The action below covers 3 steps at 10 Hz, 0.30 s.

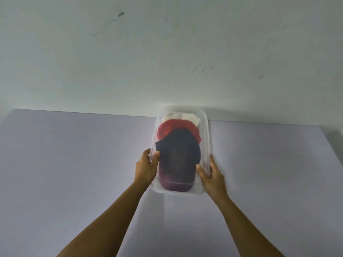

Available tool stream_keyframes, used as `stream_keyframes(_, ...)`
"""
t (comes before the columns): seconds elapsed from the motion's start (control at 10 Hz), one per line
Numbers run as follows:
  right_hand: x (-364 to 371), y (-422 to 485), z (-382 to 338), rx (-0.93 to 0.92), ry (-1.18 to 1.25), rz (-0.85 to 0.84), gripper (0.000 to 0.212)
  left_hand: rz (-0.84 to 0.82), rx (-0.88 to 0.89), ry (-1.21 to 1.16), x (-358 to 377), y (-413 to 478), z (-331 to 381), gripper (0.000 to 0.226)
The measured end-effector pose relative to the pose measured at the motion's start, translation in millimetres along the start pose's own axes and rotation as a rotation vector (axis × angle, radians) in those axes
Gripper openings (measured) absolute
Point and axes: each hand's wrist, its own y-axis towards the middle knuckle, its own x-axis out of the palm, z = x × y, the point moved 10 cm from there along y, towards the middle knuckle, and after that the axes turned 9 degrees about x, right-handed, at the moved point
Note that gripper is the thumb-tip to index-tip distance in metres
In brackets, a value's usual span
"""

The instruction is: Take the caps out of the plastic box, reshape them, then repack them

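A clear plastic box (205,130) sits lengthwise on the table, its far end at the wall. Three caps lie stacked inside: a dark navy cap (178,156) nearest me, a red cap (170,127) behind it, and a white cap (181,116) at the far end. My left hand (145,166) grips the box's left rim, thumb over the edge. My right hand (210,174) grips the right rim the same way. The box looks slightly blurred.
The pale lavender table (74,173) spreads wide to both sides of the box and toward me. A white wall (167,52) with a few marks rises right behind the table's far edge. The table's right edge shows at the far right.
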Motion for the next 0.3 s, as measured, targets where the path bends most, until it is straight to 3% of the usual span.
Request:
stream_keyframes(0.2, -5.4, -5.5, -13.5, -0.074, -0.106, 0.047, 0.073, -0.004, -0.016, 0.09, -5.0, -1.3, -0.4, 0.061)
stream_keyframes(0.3, -11.0, -31.0, -31.0, -0.207, -0.188, 0.133, 0.07, 0.053, 0.125, 0.202, -15.2, -22.3, 17.5, 0.057)
